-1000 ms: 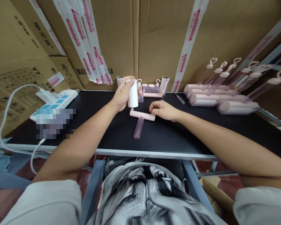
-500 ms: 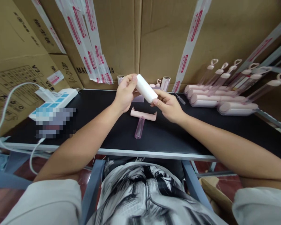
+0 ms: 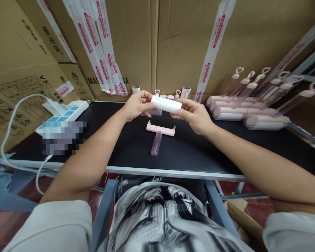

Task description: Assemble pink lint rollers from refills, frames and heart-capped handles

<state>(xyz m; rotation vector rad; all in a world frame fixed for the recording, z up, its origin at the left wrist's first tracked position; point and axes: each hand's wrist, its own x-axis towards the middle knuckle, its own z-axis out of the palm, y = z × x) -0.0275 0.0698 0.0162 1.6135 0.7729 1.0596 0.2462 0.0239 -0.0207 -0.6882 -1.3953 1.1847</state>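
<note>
Your left hand (image 3: pixel 138 105) pinches the left end of the smooth white cylindrical roll (image 3: pixel 166 104) between thumb and fingers; your right hand (image 3: pixel 195 116) grasps its right end the same way, some fingers out of sight behind it; the roll spans the two hands, tilted slightly down to the right, apart from everything but your fingers. Since only the ends are gripped, uneven thumb pressure could let the roll twist or slip; whether its surface is tacky I cannot tell, but if so, your fingertips could mark it.

Nearer you, on the matte black tabletop (image 3: pixel 194 150), lies the pale pink plastic bar with small upturned end tabs (image 3: pixel 160 131), joined to a translucent purple tube (image 3: pixel 156 144) that points towards you; a dropped roll could strike those tabs, which look thin enough to bend or chip.

Just beyond your hands stand clear open-topped cylinders (image 3: pixel 186 93) and pink heart-shaped loops (image 3: pixel 156 92); a careless knuckle might tip them. Farther out, to the right, sit pale pink rollers with upright heart-topped handles (image 3: pixel 267 120), which a wide right-arm swing could jostle; to the left, the looping white cable (image 3: pixel 7 129) from the white power strip (image 3: pixel 77 109) could snag your left elbow.
</note>
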